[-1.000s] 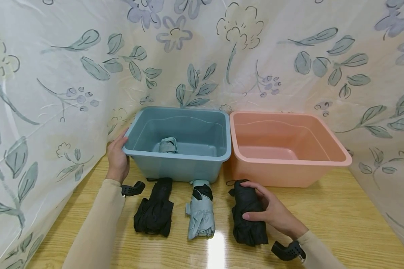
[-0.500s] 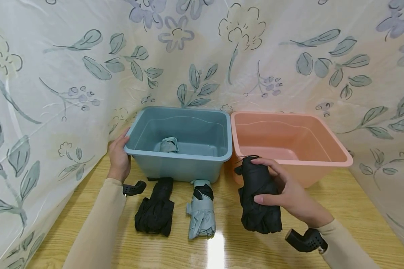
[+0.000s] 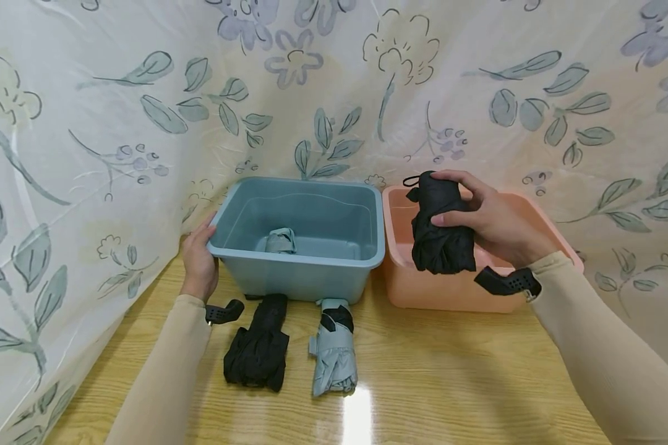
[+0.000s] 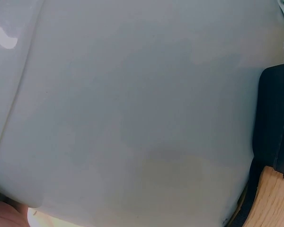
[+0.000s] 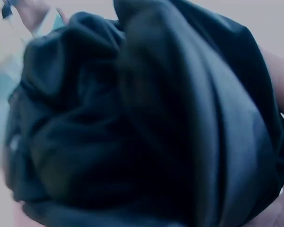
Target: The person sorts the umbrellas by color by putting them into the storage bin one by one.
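Note:
A folded black umbrella (image 3: 442, 228) is in my right hand (image 3: 492, 222), gripped between thumb and fingers, over the front part of the pink bin (image 3: 451, 290). Its dark folds (image 5: 146, 118) fill most of the right wrist view. My left hand (image 3: 198, 262) holds the left rim of the blue bin (image 3: 300, 278), whose wall (image 4: 132, 104) covers the left wrist view. Inside the blue bin lies a small grey-green folded item (image 3: 281, 241).
On the wooden table (image 3: 412, 383), in front of the blue bin, lie another folded black umbrella (image 3: 258, 352) and a grey-blue one with a black band (image 3: 335, 355). Flowered cloth (image 3: 323, 80) hangs behind and at both sides.
My right hand has lifted the black umbrella off the table and carried it up and forward over the pink bin. The left hand stays at the blue bin's rim.

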`<state>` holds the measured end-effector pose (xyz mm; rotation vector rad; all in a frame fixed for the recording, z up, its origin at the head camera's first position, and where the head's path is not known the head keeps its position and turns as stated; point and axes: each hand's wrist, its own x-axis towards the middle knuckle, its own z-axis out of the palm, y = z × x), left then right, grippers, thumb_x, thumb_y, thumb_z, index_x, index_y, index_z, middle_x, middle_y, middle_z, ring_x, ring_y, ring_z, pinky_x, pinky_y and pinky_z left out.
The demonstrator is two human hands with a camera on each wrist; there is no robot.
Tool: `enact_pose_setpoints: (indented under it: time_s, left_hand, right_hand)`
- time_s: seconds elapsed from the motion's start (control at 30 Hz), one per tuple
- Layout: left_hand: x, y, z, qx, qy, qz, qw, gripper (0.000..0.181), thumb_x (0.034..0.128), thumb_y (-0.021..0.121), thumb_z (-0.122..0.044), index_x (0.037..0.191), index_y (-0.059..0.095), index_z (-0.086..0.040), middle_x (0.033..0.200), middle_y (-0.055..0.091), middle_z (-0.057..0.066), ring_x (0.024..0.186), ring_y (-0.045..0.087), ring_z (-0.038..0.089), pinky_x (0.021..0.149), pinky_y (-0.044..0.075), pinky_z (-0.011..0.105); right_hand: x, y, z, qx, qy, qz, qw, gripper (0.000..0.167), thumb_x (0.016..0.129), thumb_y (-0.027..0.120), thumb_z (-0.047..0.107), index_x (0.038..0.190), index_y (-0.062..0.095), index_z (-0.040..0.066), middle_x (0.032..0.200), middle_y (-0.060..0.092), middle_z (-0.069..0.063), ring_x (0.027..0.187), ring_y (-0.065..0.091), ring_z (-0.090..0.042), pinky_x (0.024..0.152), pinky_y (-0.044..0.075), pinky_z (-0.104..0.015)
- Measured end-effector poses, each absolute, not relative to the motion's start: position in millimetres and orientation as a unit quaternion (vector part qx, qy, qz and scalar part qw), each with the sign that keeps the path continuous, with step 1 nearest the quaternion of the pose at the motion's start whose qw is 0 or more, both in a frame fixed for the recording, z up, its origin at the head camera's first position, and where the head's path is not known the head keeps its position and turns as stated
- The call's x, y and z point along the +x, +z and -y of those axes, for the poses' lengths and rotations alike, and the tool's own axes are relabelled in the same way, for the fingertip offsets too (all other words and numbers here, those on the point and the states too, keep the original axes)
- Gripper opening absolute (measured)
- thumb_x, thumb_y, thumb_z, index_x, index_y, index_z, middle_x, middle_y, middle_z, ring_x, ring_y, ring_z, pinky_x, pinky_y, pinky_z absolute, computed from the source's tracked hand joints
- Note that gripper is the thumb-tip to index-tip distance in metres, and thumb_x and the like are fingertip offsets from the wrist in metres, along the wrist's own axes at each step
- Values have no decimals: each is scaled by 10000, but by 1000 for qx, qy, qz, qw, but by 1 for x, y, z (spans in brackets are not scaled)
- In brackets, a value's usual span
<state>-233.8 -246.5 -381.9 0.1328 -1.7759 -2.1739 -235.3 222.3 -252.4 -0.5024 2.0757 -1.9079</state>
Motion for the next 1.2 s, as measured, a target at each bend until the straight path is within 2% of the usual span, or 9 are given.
enact_pose_setpoints:
  time_s: [0.17, 0.33, 0.53, 0.63, 0.73, 0.87, 1.03, 1.2]
  left_hand:
    - [-235, -383, 245, 49, -769, 615, 166, 464, 1088, 316, -110, 1533, 418, -30, 1610, 368, 84, 1481, 313, 185, 1208, 230, 338]
    - [-235, -383, 245, 48, -767, 617, 171, 461, 1085, 321, -105, 1526, 431, -29, 1603, 383, 83, 1476, 325, 189, 1207, 235, 342]
    - [-236, -384, 245, 46, -769, 612, 179, 460, 1086, 331, -115, 1524, 430, -16, 1599, 389, 93, 1464, 344, 206, 1201, 250, 356]
    - [-236, -385, 244, 41, -777, 600, 184, 458, 1084, 344, -112, 1517, 430, 8, 1593, 395, 108, 1453, 359, 218, 1193, 265, 365]
    - [-237, -385, 244, 36, -775, 603, 186, 461, 1083, 340, -113, 1518, 425, 17, 1593, 394, 111, 1452, 361, 224, 1194, 262, 380]
    - [-236, -385, 244, 40, -770, 609, 184, 464, 1084, 333, -117, 1521, 425, 8, 1597, 389, 107, 1457, 352, 224, 1202, 245, 392]
    - [-236, -385, 244, 42, -772, 607, 183, 465, 1082, 331, -112, 1519, 422, 18, 1592, 393, 117, 1454, 356, 224, 1199, 251, 388]
    - [-235, -384, 244, 42, -772, 606, 188, 461, 1081, 339, -111, 1513, 434, 19, 1587, 402, 120, 1447, 365, 225, 1191, 262, 381]
  right_hand:
    - [-269, -251, -227, -139, -638, -744, 145, 689, 951, 685, 2, 1525, 374, 221, 1421, 437, -211, 1037, 674, -283, 810, 599, -399]
    - [-293, -257, -225, -117, -605, -769, 170, 695, 942, 710, 44, 1521, 370, 221, 1444, 423, -202, 1100, 648, -297, 879, 577, -404]
    - [-313, -273, -218, -119, -593, -765, 220, 717, 928, 710, 17, 1530, 370, 208, 1464, 426, -204, 1189, 603, -333, 944, 543, -402]
    - [-320, -281, -214, -122, -588, -765, 234, 747, 911, 729, 8, 1535, 370, 206, 1504, 372, -196, 1245, 555, -316, 951, 536, -369]
    - [-326, -289, -213, -126, -581, -765, 247, 773, 912, 731, 4, 1553, 342, 192, 1575, 256, -185, 1280, 514, -309, 940, 534, -345]
    - [-331, -298, -213, -122, -555, -778, 268, 772, 931, 721, 31, 1564, 305, 185, 1620, 141, -209, 1309, 483, -356, 915, 536, -345]
    - [-335, -305, -212, -138, -496, -812, 274, 805, 918, 755, 81, 1580, 305, 169, 1655, 23, -242, 1469, 261, -371, 998, 453, -401]
    - [-340, -310, -205, -154, -450, -840, 262, 839, 880, 804, 111, 1570, 329, 154, 1663, 69, -233, 1526, 75, -408, 1086, 386, -543]
